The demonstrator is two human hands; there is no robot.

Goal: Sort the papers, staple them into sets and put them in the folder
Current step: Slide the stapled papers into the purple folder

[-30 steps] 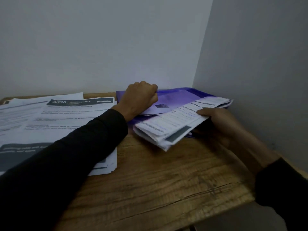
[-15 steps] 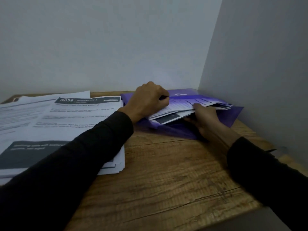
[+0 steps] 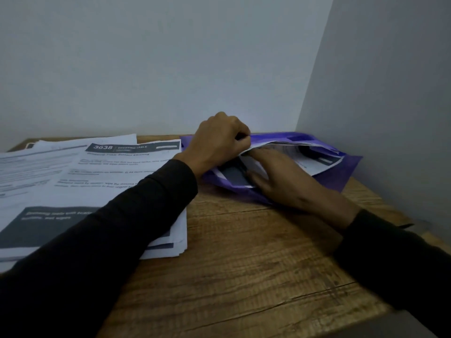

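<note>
Deeper now goes the paper set (image 3: pixel 314 158) into the purple folder (image 3: pixel 346 172); left hand (image 3: pixel 219 140) pinches its floppy flap up, right hand (image 3: pixel 275 176) flat, pressing limp sheets.

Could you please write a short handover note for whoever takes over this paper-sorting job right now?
Left hand: pinches up the top flap of the translucent purple plastic folder.
Right hand: flat, fingers straight, pressing the printed paper set into the folder.
Done: that set is mostly inside; its edge shows.
Left: the stack of printed white sheets on the wooden table awaits sorting. No stapler in view.
</note>
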